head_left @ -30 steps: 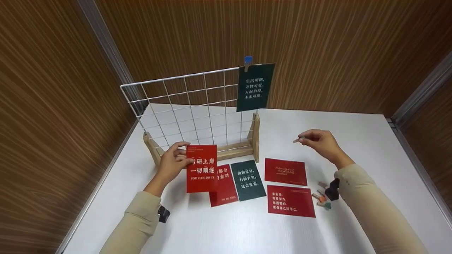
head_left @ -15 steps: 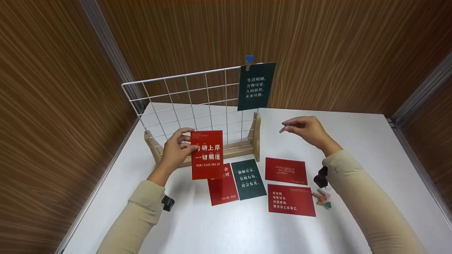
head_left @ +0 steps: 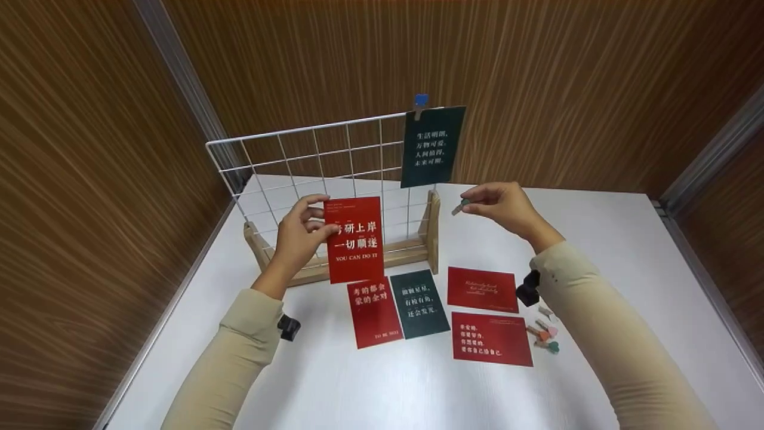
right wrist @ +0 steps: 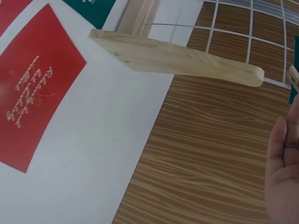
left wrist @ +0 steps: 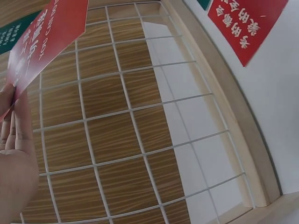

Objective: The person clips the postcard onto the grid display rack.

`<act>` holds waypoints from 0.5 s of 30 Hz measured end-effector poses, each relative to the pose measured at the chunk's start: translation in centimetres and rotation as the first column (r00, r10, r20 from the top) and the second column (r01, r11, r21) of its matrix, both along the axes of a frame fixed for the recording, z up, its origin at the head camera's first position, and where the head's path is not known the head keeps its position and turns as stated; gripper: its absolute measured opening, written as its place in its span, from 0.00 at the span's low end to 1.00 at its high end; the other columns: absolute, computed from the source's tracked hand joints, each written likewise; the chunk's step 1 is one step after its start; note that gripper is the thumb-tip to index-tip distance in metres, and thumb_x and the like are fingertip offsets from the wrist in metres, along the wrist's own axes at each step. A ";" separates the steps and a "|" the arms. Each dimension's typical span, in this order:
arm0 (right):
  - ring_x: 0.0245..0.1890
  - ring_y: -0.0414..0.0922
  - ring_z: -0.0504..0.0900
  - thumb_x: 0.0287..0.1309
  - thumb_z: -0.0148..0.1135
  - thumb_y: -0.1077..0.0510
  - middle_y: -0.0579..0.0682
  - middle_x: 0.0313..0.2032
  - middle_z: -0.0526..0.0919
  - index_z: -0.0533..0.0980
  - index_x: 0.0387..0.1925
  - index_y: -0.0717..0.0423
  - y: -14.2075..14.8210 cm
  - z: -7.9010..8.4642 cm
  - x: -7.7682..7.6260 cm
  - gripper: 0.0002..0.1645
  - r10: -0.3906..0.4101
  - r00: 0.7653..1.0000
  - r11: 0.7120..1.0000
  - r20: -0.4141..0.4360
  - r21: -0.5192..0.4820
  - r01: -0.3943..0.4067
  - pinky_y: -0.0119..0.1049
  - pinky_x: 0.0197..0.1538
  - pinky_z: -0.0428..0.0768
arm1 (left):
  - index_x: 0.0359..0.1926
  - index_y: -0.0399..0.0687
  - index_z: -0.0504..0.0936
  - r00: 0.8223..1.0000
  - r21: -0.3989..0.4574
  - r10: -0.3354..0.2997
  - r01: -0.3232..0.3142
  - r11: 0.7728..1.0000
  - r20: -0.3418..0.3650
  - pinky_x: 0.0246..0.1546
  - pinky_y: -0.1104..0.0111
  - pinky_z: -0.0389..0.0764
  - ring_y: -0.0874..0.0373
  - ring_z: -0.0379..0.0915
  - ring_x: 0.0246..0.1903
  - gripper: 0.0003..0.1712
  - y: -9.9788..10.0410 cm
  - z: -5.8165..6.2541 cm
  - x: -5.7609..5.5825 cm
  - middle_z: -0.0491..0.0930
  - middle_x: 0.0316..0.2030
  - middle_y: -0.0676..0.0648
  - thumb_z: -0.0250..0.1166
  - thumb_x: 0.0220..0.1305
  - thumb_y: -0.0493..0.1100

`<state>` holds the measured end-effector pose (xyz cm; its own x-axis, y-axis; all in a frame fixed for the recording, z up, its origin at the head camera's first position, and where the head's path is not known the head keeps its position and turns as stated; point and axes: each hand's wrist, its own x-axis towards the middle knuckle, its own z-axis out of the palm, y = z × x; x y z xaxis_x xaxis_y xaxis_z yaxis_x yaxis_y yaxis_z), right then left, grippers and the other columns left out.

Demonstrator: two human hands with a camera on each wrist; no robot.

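Observation:
My left hand (head_left: 299, 237) pinches a red card (head_left: 356, 263) by its left edge, with white lettering facing me. The card is upright in front of the white wire grid (head_left: 292, 160), above the table. In the left wrist view the same red card (left wrist: 58, 30) is tilted, with the grid beside it. My right hand (head_left: 501, 208) pinches a small clothespin (head_left: 458, 208) between thumb and fingers, right of the grid stand. A dark green card (head_left: 431, 146) hangs at the grid's upper right corner under a blue-topped clothespin (head_left: 421, 101).
On the white table (head_left: 412, 388) lie another red card (head_left: 376, 322), a green card (head_left: 419, 304) and two sideways red cards (head_left: 483, 289). Several small clothespins (head_left: 542, 335) lie by my right sleeve. A wooden base (head_left: 434, 233) carries the grid; wood-grain panels surround the table.
My left hand has raised the red card toward the grid, uncovering the red card beneath it. My right hand has moved left and away from me with the clothespin, toward the grid.

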<state>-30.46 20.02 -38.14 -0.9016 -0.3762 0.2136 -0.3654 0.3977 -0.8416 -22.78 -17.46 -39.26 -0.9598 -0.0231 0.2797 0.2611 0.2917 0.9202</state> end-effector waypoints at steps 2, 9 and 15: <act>0.37 0.42 0.84 0.53 0.69 0.62 0.57 0.40 0.85 0.82 0.45 0.64 -0.5 0.6 0.0 0.16 0.017 1.000 1.000 -0.011 -0.015 -0.017 0.30 0.45 0.79 | 0.60 0.44 0.71 1.000 0.006 0.009 -0.009 1.000 -0.021 0.36 0.64 0.83 0.54 0.82 0.35 0.30 0.0 0.4 -0.1 0.79 0.39 0.43 0.69 0.55 0.31; 0.38 0.43 0.84 0.55 0.68 0.62 0.57 0.41 0.84 0.82 0.46 0.63 -1.7 2.5 -0.3 0.16 0.043 0.998 0.998 -0.053 -0.033 -0.045 0.30 0.45 0.80 | 0.59 0.43 0.72 0.996 0.014 0.025 -0.024 1.000 -0.084 0.37 0.64 0.83 0.53 0.82 0.35 0.30 0.1 1.7 -0.6 0.79 0.38 0.42 0.69 0.55 0.30; 0.39 0.44 0.84 0.57 0.66 0.60 0.56 0.43 0.84 0.82 0.47 0.60 -2.3 4.1 -0.5 0.16 0.039 0.996 0.999 -0.083 0.005 -0.039 0.32 0.46 0.79 | 0.59 0.42 0.72 0.989 0.009 0.036 -0.035 0.999 -0.140 0.36 0.65 0.83 0.53 0.81 0.34 0.30 0.4 2.8 -1.0 0.79 0.38 0.42 0.69 0.54 0.29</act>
